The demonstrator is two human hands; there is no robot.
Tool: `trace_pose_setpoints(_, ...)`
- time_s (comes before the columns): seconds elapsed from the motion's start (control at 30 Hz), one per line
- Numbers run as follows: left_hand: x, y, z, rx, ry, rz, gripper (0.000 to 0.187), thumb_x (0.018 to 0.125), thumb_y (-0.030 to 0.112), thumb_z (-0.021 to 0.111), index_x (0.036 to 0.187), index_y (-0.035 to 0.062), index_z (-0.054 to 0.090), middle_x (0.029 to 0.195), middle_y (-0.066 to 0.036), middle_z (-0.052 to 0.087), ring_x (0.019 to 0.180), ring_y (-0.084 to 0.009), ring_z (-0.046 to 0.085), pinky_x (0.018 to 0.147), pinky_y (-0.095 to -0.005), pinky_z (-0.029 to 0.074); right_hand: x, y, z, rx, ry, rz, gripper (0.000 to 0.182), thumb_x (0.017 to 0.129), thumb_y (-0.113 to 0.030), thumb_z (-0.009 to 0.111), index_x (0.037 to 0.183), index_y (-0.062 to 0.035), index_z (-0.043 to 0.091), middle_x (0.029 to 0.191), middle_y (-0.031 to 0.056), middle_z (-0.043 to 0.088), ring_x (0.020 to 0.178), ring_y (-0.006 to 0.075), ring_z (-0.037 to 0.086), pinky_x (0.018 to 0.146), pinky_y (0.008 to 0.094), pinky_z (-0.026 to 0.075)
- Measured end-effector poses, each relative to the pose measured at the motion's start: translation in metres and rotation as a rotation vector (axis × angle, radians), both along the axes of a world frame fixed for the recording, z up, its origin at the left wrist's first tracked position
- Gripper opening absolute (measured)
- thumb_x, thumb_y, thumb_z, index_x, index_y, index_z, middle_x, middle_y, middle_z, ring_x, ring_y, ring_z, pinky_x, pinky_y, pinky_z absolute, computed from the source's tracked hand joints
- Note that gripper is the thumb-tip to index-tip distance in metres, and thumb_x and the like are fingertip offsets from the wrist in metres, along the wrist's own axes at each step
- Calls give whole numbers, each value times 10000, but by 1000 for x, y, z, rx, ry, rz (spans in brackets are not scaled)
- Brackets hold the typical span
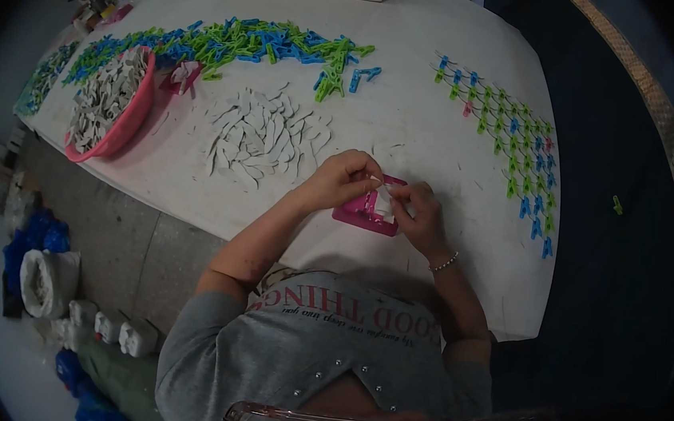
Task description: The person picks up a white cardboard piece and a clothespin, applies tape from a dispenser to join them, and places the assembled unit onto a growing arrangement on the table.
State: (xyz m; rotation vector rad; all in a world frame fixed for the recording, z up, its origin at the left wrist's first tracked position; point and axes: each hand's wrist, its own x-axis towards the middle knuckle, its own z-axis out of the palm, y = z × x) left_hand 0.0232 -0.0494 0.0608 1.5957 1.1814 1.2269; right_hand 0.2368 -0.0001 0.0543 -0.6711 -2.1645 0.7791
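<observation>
My left hand [345, 181] is closed in a pinch over the upper edge of a small pink tray [346, 213]. Opposite it, my right hand [421, 216], with a beaded bracelet at the wrist, pinches too. The fingertips almost meet, and what lies between them is too small to make out. A white piece [383, 204] sits in the tray below, partly covered by my right fingers. Left of my hands spreads a pile of thin, pale, curved strips [267, 136].
A pink basin [133, 132] full of pale pieces stands at the table's left edge. Behind lie heaped blue and green clothespins [231, 45]. At right, rows of clothespins [511, 141] have thin curved pieces. One green clothespin [617, 204] rests on the dark surface beyond the table [459, 277].
</observation>
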Motion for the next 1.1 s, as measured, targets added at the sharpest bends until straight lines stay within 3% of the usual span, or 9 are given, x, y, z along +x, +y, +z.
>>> trace_pose_setpoints(0.07, 0, 1, -2, 202, 199, 3, 104, 787, 90, 690, 863, 59, 626, 778, -63, 587, 725, -206, 560, 662, -307, 450, 6, 4, -4, 85, -11, 17, 129, 734, -9, 654, 853, -38, 615, 815, 87, 624, 783, 265, 572, 706, 364, 472)
trace_pose_setpoints(0.27, 9, 1, -6, 252, 352, -42, 132, 745, 83, 705, 822, 58, 601, 791, -93, 579, 783, -297, 549, 696, -371, 446, 18, 7, -7, 253, -64, 23, 138, 699, -13, 654, 824, -47, 604, 809, 89, 593, 780, 287, 560, 697, 380, 468)
trace_pose_setpoints(0.43, 15, 5, -4, 311, 421, -82, 114, 738, 86, 694, 803, 64, 603, 785, -87, 571, 782, -295, 547, 702, -383, 434, 18, 10, 3, 194, -12, -37, 194, 703, -2, 634, 885, -52, 589, 821, 92, 582, 785, 265, 567, 706, 359, 476)
trace_pose_setpoints(0.63, 24, 9, -7, 335, 408, -73, 117, 751, 124, 695, 807, 63, 613, 785, -85, 565, 785, -296, 547, 707, -382, 434, 8, 10, 6, -174, 156, 13, 269, 764, 7, 617, 1020, -35, 545, 918, 47, 580, 852, 133, 564, 766, 278, 470)
trace_pose_setpoints(0.7, 24, 8, -7, 338, 399, -68, 121, 752, 129, 698, 809, 61, 615, 784, -86, 564, 789, -296, 549, 705, -381, 436, 6, 9, 1, -507, 307, 99, 341, 783, 6, 612, 1104, -28, 503, 964, 36, 575, 884, 106, 548, 791, 266, 455)
trace_pose_setpoints(0.9, 20, 2, -5, 306, 299, -17, 142, 753, 122, 715, 800, 55, 599, 809, -88, 570, 787, -284, 544, 704, -362, 447, 0, 5, -18, -507, 294, 99, 379, 783, 20, 608, 1131, -39, 471, 894, 9, 515, 834, 97, 505, 806, 247, 428)
trace_pose_setpoints(1.0, 17, 1, 2, 286, 291, -21, 172, 769, 80, 706, 876, 53, 573, 822, -50, 565, 797, -197, 539, 720, -312, 451, 0, 2, -12, -444, 190, 99, 426, 784, 30, 599, 1173, -29, 436, 946, 10, 500, 904, 103, 493, 855, 258, 413)
trace_pose_setpoints(1.07, 13, 2, 10, -160, -54, -101, 242, 786, 16, 664, 981, 47, 525, 873, -9, 545, 848, -105, 512, 746, -255, 442, -4, 1, -12, -410, 179, 91, 403, 780, 28, 604, 1148, -35, 454, 908, 7, 496, 860, 101, 492, 813, 253, 424)
trace_pose_setpoints(1.1, 12, 4, 11, -159, -56, -97, 242, 786, 16, 664, 981, 47, 525, 873, -9, 545, 848, -105, 512, 746, -255, 442, -5, 1, -13, -376, 170, 80, 380, 776, 26, 608, 1124, -41, 472, 871, 3, 492, 815, 99, 491, 771, 247, 436)
